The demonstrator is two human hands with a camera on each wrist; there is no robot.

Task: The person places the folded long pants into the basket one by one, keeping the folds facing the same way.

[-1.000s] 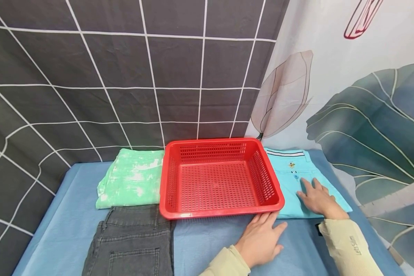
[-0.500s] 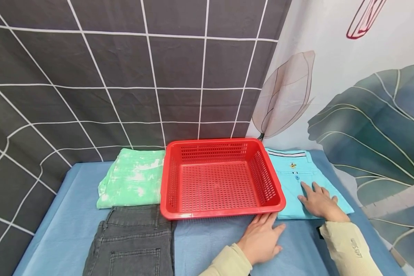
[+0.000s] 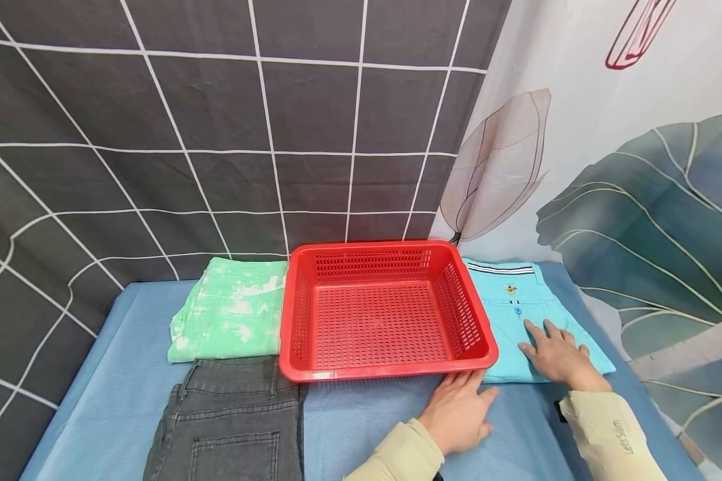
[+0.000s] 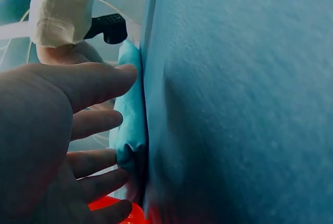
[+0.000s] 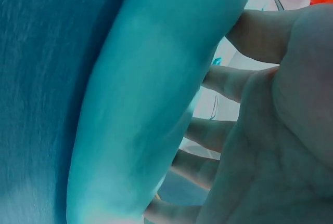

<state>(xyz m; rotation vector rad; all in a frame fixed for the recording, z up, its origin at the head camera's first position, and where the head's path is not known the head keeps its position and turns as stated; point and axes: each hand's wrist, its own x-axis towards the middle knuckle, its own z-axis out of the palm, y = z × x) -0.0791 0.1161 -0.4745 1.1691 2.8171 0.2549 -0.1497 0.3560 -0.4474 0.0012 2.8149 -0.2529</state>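
Resting flat, fingers spread, the right hand (image 3: 558, 357) lies on the folded turquoise cloth shorts (image 3: 532, 314) beside the red plastic basket (image 3: 385, 310) | left hand (image 3: 457, 411) open on blue table cover (image 3: 361, 427) | shorts look soft, light, floppy; best lifted from under the folded edge.

A red basket (image 3: 385, 310) stood on the blue cloth (image 3: 114, 394), with a folded green garment (image 3: 231, 310) just beside it on one side, turquoise shorts (image 3: 532, 314) on the other, and grey jeans (image 3: 228, 421) in front of the green one. The right hand (image 3: 559, 357) lay flat on the shorts with fingers spread, while the left hand (image 3: 457, 414) rested open on the cloth, its fingertips at the basket's near corner. Behind hung a dark grid-patterned backdrop (image 3: 216, 133) and a leaf-printed curtain (image 3: 626, 167).
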